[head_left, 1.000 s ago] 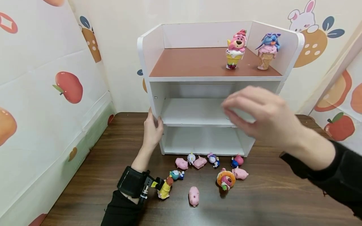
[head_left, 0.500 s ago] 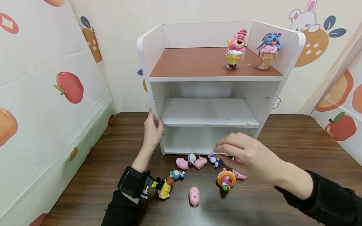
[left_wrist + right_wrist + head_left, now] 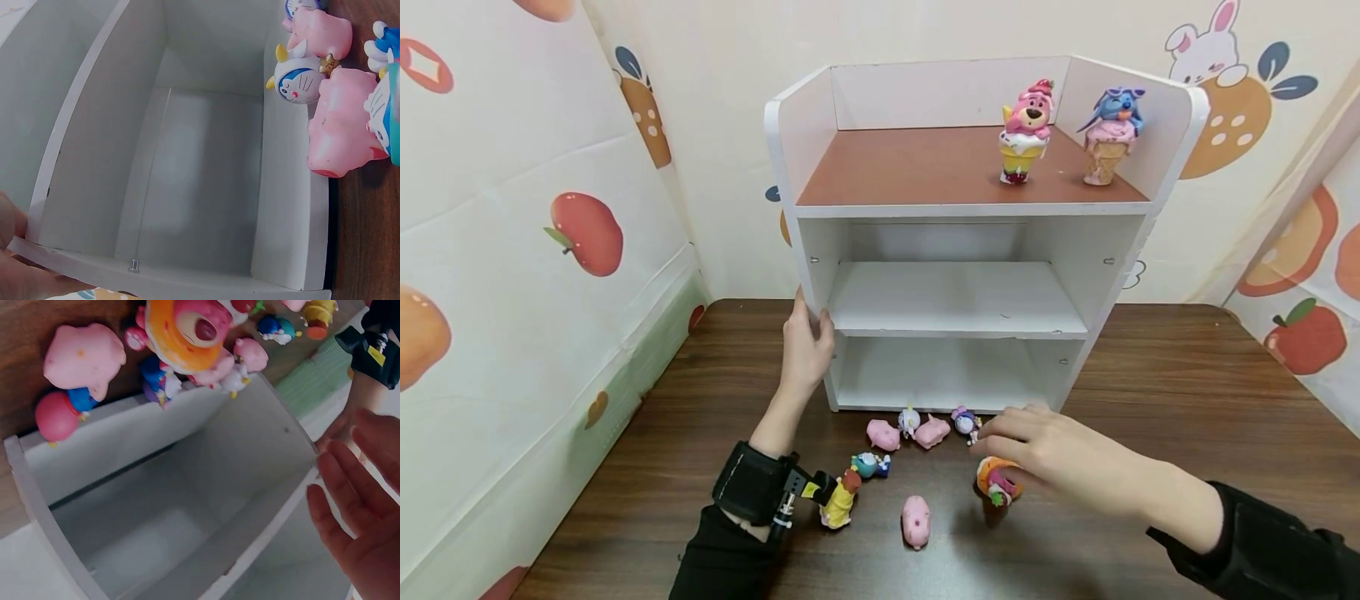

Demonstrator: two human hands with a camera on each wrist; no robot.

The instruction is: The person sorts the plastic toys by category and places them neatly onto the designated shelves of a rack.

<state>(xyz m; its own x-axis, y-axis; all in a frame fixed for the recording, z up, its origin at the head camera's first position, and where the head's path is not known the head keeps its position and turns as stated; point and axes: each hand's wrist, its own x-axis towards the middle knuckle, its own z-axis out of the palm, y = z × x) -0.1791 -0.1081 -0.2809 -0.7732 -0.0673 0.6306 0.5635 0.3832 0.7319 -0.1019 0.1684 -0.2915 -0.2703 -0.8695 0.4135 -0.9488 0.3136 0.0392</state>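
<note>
My left hand (image 3: 805,354) grips the left side panel of a small white shelf unit (image 3: 958,296); in the left wrist view its thumb and fingers lie on either side of the panel edge. My right hand (image 3: 1048,450) hovers over the toys at the unit's front right, fingers loosely extended, holding nothing. Partly behind its fingers is a pink bear figurine in an orange ring (image 3: 992,479). A pink pig (image 3: 84,359) and a round pink-and-blue figurine (image 3: 57,417), hidden by the hand in the head view, show in the right wrist view.
Two ice-cream figurines, a pink bear (image 3: 1026,133) and a blue character (image 3: 1111,137), stand on the brown top shelf. Several pigs and small figurines lie before the unit, including a lone pig (image 3: 916,522) and a yellow-dressed figurine (image 3: 840,502). Printed walls stand around the table (image 3: 1157,375).
My right hand has come down from in front of the middle shelf to the toys at the front right. My left hand keeps its hold on the side panel.
</note>
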